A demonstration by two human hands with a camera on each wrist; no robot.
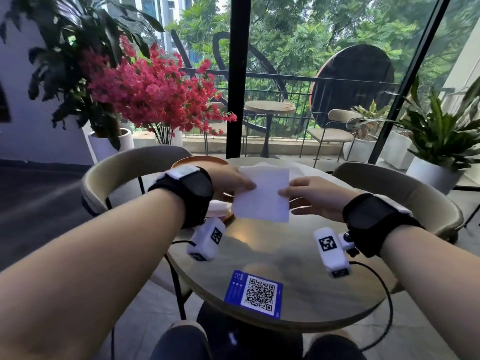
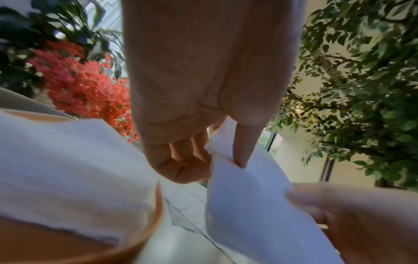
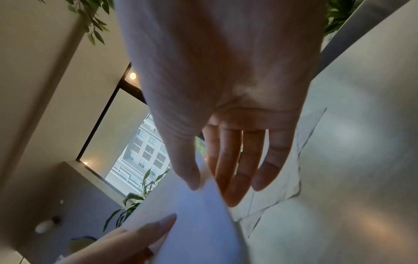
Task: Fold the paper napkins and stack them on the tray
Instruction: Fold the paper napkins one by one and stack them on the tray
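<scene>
round table, tray, qr card

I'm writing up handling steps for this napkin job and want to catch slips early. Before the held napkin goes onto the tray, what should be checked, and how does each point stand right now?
1. Left hand grips the napkin: ok, thumb and fingers pinch its left edge.
2. Right hand grips it too: ok, it pinches the right edge.
3. Napkin clear of the table: ok, it is held in the air.
4. Napkin fully folded: cannot tell, it looks like a flat rectangle, layers unclear.
5. Tray within reach: ok, it sits just under the left hand.
6. Stack on the tray tidy: cannot tell, it is blurred and partly hidden.
</scene>
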